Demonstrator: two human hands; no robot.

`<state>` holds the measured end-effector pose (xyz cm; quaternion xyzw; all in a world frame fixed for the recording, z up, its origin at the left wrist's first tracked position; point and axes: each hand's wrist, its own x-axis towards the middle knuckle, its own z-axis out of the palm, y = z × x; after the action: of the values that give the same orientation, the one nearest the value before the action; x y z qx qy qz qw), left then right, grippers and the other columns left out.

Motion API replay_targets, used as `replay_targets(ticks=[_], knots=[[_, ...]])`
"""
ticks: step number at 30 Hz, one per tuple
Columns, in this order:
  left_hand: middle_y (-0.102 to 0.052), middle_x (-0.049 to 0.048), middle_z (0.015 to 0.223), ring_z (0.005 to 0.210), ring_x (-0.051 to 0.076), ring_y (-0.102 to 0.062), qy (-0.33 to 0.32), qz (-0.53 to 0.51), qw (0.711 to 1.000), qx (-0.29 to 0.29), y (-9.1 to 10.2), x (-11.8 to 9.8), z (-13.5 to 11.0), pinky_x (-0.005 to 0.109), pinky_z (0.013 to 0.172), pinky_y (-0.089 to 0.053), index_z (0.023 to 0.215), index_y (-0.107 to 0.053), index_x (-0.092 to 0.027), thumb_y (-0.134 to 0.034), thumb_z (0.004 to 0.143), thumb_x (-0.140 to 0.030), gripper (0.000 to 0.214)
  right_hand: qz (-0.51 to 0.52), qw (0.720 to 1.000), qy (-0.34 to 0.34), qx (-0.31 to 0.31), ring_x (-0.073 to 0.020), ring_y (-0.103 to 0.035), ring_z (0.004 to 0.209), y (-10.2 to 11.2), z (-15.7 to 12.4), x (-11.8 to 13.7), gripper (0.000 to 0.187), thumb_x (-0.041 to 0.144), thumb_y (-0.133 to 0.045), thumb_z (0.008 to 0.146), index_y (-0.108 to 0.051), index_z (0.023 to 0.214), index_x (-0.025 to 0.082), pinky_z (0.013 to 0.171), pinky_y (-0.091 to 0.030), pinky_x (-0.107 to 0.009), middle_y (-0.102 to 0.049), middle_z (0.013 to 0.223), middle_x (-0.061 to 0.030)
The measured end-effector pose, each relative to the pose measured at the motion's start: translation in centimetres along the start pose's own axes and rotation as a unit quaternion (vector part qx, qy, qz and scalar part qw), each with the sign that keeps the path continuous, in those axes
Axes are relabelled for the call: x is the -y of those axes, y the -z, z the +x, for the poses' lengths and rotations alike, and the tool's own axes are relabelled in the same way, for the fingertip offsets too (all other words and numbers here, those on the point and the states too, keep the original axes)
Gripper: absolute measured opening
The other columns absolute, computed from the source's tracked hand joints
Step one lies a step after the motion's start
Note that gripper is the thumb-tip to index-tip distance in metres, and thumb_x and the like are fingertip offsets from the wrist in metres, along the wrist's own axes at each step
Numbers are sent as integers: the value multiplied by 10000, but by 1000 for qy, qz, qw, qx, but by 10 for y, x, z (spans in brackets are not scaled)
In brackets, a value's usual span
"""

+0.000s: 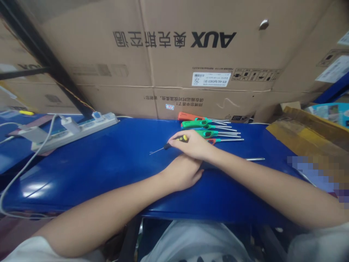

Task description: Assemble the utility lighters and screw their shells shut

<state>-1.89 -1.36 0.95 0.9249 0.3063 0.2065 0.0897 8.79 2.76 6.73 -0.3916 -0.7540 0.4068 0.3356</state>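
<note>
My right hand is closed around a screwdriver with a yellow and black handle. Its thin metal shaft points left and slightly down, over the table. Just below, my left hand is curled shut, partly covered by my right hand and wrist. What sits inside its fingers is hidden. A metal rod, like a lighter's barrel, shows past my right forearm, roughly level with my left fist; whether the fist holds it I cannot tell. Behind my hands lie several long-nosed lighters, among them an orange one and a green one, barrels pointing right.
A large cardboard box stands along the back of the blue table. At the left, a white power strip carries plugged-in chargers and a trailing cable. A taped carton stands at the right.
</note>
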Motion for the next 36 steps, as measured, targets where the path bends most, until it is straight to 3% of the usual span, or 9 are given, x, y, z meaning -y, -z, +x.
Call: replay_targets(ticks=[3, 7, 9, 12, 15, 22, 26, 31, 36], knots=[[-632, 200, 1338, 1242, 349, -612, -11, -28, 999, -20, -6, 6, -2, 493, 1030, -537, 1295, -577, -105, -527, 921, -170, 383, -14, 1000, 9, 9, -227, -697, 886, -11, 8, -8, 131, 162, -651, 857, -757, 805, 216, 811, -521, -359, -782, 913, -53], [-612, 229, 1348, 1230, 359, -614, -9, -39, 999, -11, -6, 8, -1, 518, 1052, -520, 1316, -565, -68, -537, 903, -164, 425, -31, 999, 8, 6, -203, -675, 839, -8, 12, -13, 115, 240, -661, 865, -760, 825, 195, 777, -511, -342, -772, 893, -55], [-583, 239, 1369, 1276, 361, -573, -11, -48, 999, -10, -3, 6, 0, 522, 1092, -491, 1334, -558, -58, -546, 898, -165, 450, -3, 1000, 10, -24, -165, -649, 789, -3, 10, -11, 128, 278, -676, 851, -762, 829, 186, 725, -498, -300, -756, 870, -42], [-565, 230, 1348, 1307, 359, -519, 4, -54, 999, 2, -2, 4, 2, 525, 1128, -454, 1331, -592, -64, -561, 920, -212, 437, 111, 990, -26, -86, -100, -516, 574, 11, 1, -8, 194, 356, -721, 810, -762, 852, 171, 529, -402, -244, -634, 655, 13], [-588, 201, 1254, 1209, 313, -552, 16, -67, 997, 15, -5, 4, 2, 478, 1106, -476, 1358, -597, -58, -533, 967, -255, 442, 237, 961, -57, -130, -69, -359, 472, 31, -13, -9, 257, 407, -732, 801, -759, 847, 155, 413, -262, -221, -496, 544, 49], [-621, 137, 1222, 1163, 233, -585, -10, -152, 988, 15, -10, 7, 3, 383, 1086, -483, 1381, -611, -138, -578, 994, -332, 435, 360, 893, -83, -255, -53, -394, 416, 75, -38, -35, 330, 442, -838, 633, -639, 649, 179, 345, -287, -190, -515, 539, 58], [-634, 138, 1240, 1170, 239, -600, -13, -181, 983, 19, -6, 5, 4, 408, 1077, -494, 1378, -624, -170, -642, 963, -355, 455, 433, 846, -146, -274, -22, -369, 382, 87, -45, -48, 328, 432, -780, 673, -570, 631, 182, 329, -297, -169, -593, 618, 56], [-670, 116, 1240, 1130, 230, -661, 49, -225, 972, -51, 0, 3, 8, 383, 1041, -529, 1306, -677, -183, -707, 915, -382, 440, 452, 835, -169, -264, -13, -329, 358, 97, -49, -51, 309, 426, -702, 763, -559, 638, 182, 336, -324, -163, -635, 640, 36], [-758, 93, 1086, 918, 189, -720, 125, -352, 917, -138, 6, -1, 12, 328, 879, -600, 1141, -731, -151, -791, 841, -346, 364, 443, 848, -148, -251, -20, -309, 331, 98, -51, -50, 380, 493, -689, 812, -527, 651, 190, 314, -266, -168, -596, 580, 45]])
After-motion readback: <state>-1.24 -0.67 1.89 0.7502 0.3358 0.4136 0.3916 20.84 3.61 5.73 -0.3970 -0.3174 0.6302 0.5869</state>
